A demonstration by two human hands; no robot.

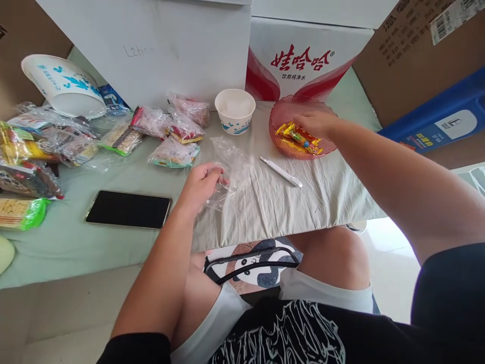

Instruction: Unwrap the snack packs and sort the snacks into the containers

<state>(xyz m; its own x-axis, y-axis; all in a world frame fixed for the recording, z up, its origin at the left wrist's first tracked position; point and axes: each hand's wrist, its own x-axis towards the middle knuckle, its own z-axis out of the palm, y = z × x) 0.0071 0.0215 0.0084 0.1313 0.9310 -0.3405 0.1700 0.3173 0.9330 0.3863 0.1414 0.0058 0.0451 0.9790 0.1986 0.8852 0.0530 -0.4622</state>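
My left hand [202, 186] is closed on a crumpled clear plastic bag [233, 164] above the table cloth. At the far right my right hand [312, 123] reaches into a pink ribbed bowl [329, 105], over yellow and red wrapped snack sticks [297, 136]. Its fingertips are hidden behind the wrist and the packets, so whether it grips any cannot be made out. Between the two hands lies a slim white utility knife [281, 172]. A white paper tub [235, 112] with blue print stands upright behind the bag, something whitish inside it.
Several packaged snacks [176, 151] are piled at the left, beside a tipped paper bucket [64, 83]. A dark phone [129, 209] lies near the front edge. White boxes [182, 55] wall off the back, and a brown carton [409, 60] with a blue box [439, 119] stands right.
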